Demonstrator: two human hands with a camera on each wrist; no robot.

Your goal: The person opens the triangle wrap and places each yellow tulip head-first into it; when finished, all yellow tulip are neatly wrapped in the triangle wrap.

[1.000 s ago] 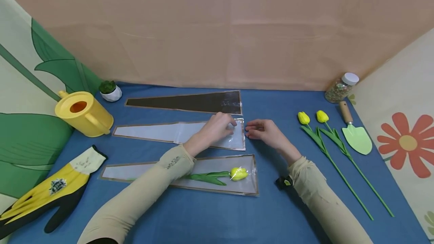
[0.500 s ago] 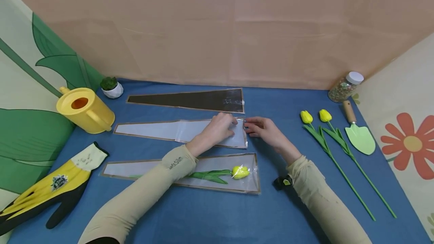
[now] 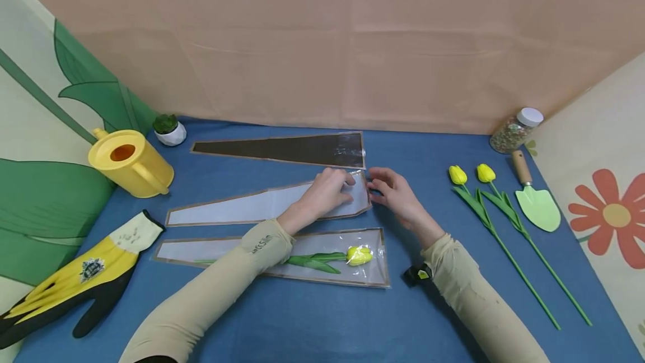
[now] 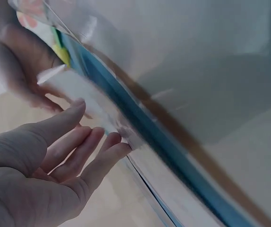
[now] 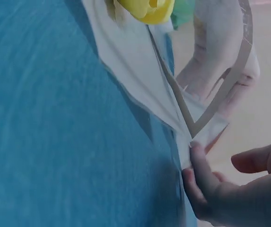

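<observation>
Left grip (image 3: 322,195): fingertips at white sleeve (image 3: 227,210), pinch cannot be told | right grip (image 3: 397,195): loose, thumb apart, fingers touching sleeve's corner | white sleeve: worktop (image 3: 312,318), between dark sleeve (image 3: 282,151) and tulip sleeve (image 3: 322,278) | head view only: watering can (image 3: 146,175)

High head view, close wrist views

It's a staged, garden-themed set, folks: blue cloth (image 3: 312,318) below, tan backdrop (image 3: 347,43) behind, flower-printed panel (image 3: 612,133) alongside, yellow watering can (image 3: 136,170), trowel (image 3: 537,209), work glove (image 3: 83,276)!
</observation>
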